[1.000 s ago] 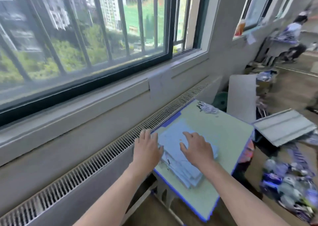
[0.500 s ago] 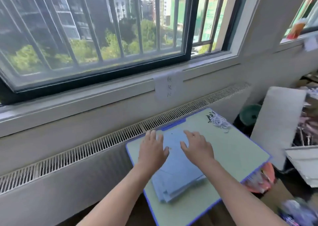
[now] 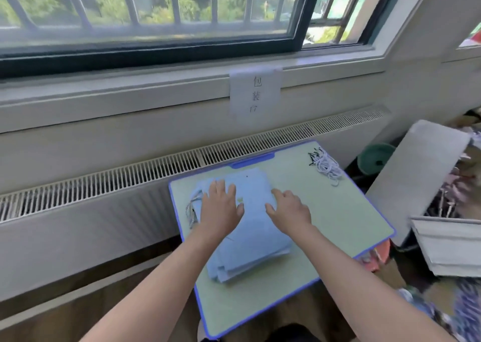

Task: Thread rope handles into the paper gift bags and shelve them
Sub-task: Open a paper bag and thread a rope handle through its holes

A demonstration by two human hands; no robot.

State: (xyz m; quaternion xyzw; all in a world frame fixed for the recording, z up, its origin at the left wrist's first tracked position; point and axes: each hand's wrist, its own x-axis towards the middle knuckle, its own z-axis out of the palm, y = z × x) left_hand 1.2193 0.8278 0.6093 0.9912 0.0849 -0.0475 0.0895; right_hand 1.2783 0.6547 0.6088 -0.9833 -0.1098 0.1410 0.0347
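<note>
Head view, table: a small pale green table (image 3: pixel 338 227) with a blue rim stands against a radiator grille (image 3: pixel 104 182) under a barred window (image 3: pixel 156 16).
Bags: a stack of flat light blue paper gift bags (image 3: pixel 256 240) lies on the left-middle of the table, running from its far edge toward the near side.
Left hand: the left hand (image 3: pixel 221 208) rests palm down on the far left part of the stack, fingers straight and slightly spread, gripping nothing.
Right hand: the right hand (image 3: pixel 290 211) lies flat on the stack's right edge, fingers relaxed and apart, holding nothing.
Rope: a white bundle of rope handles (image 3: pixel 326 167) sits at the far right corner, well apart from the bags; one loose rope handle (image 3: pixel 192 211) lies just left of the stack.
Sign: a paper sign (image 3: pixel 255 94) with handwritten characters hangs from the sill.
Right side: a grey board (image 3: pixel 419 172) leans beside the table.
</note>
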